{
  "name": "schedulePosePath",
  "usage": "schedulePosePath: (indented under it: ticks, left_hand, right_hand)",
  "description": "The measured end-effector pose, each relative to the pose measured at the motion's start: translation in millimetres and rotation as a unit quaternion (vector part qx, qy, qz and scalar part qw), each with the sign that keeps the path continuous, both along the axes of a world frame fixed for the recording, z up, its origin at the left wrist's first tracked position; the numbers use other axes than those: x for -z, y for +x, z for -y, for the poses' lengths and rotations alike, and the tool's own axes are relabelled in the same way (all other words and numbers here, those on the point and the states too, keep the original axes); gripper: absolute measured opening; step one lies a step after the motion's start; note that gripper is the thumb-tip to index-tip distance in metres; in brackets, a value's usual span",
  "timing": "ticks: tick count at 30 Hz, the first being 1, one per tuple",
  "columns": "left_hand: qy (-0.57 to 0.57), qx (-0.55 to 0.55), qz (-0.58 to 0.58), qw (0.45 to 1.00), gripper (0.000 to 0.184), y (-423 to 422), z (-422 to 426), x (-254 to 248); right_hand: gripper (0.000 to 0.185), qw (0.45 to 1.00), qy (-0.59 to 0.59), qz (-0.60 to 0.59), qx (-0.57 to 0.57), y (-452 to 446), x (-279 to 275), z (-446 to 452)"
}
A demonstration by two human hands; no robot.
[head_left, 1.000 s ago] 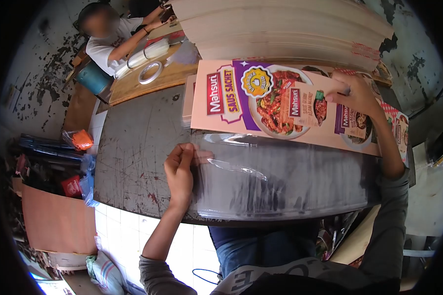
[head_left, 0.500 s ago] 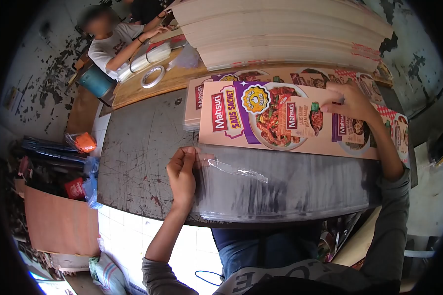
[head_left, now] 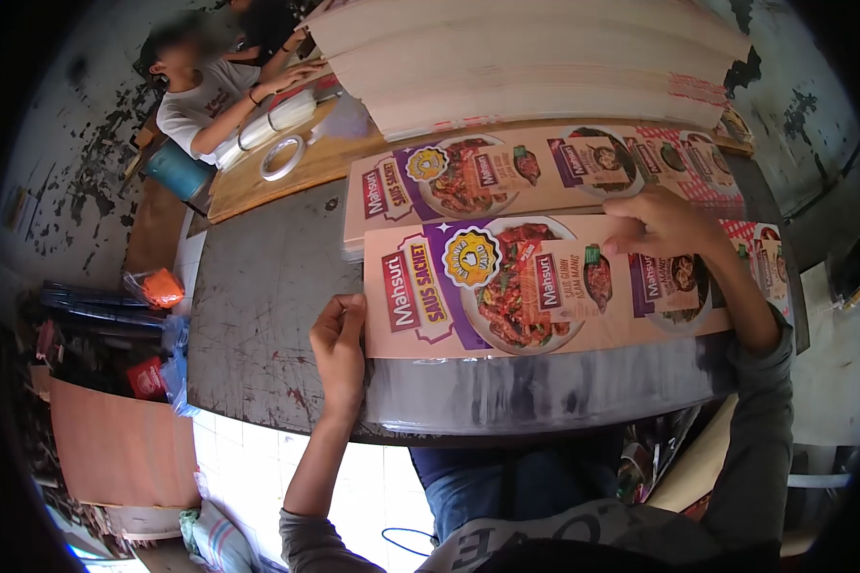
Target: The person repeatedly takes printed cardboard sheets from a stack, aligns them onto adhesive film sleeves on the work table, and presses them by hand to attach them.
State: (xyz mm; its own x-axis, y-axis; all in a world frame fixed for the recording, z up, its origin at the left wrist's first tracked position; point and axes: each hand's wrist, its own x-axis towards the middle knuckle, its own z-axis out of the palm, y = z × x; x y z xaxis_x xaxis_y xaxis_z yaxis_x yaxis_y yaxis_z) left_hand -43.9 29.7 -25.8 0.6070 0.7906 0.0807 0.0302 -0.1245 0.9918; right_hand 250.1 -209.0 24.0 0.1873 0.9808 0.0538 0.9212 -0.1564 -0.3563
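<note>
A long printed cardboard sheet point(head_left: 420, 315) with food pictures lies over a stack of clear plastic sleeves point(head_left: 545, 392) at the table's near edge. My right hand point(head_left: 664, 224) is closed on the sheet's far edge, thumb over the print. At the left end of the sheet my left hand point(head_left: 339, 349) is closed, its fingertips pinching at the sleeve's edge. The film there is hard to see, and I cannot tell how much of the sheet is inside it. Just beyond lies a stack of matching printed sheets point(head_left: 468, 177).
A tall stack of pale cardboard point(head_left: 535, 67) stands at the back. On the wooden board point(head_left: 244, 196) to its left lie a tape roll point(head_left: 283, 158) and a bundle of white strips point(head_left: 277, 124). A co-worker point(head_left: 201, 105) sits at the far left. The dark tabletop point(head_left: 258, 296) is scratched.
My right hand has drawn the printed sheet toward me, so it covers more of the sleeve stack and uncovers the sheets behind. My left hand has barely moved.
</note>
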Motion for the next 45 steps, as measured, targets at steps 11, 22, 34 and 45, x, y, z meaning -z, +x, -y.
schedulePosePath:
  ticks: [11, 22, 34, 45]
  left_hand:
    - [0.129, 0.008, 0.028, 0.991, 0.026, -9.4, -24.5, -0.7]
    - [0.5, 0.187, -0.18, 0.826, 0.06, 27.8, 13.5, -37.4]
    - [0.473, 0.184, -0.147, 0.849, 0.06, 33.9, 0.7, -26.8]
    - [0.492, 0.117, -0.179, 0.844, 0.045, 37.7, 2.8, -22.2]
  right_hand:
    - [0.046, 0.979, -0.201, 0.039, 0.013, -28.7, -30.7, 13.0]
    - [0.074, 0.963, 0.054, 0.02, 0.264, -34.1, -1.5, 169.8]
    - [0.075, 0.945, 0.084, 0.138, 0.286, -6.3, 29.2, 170.6]
    - [0.075, 0.939, 0.12, 0.132, 0.295, -1.8, 33.3, 169.2]
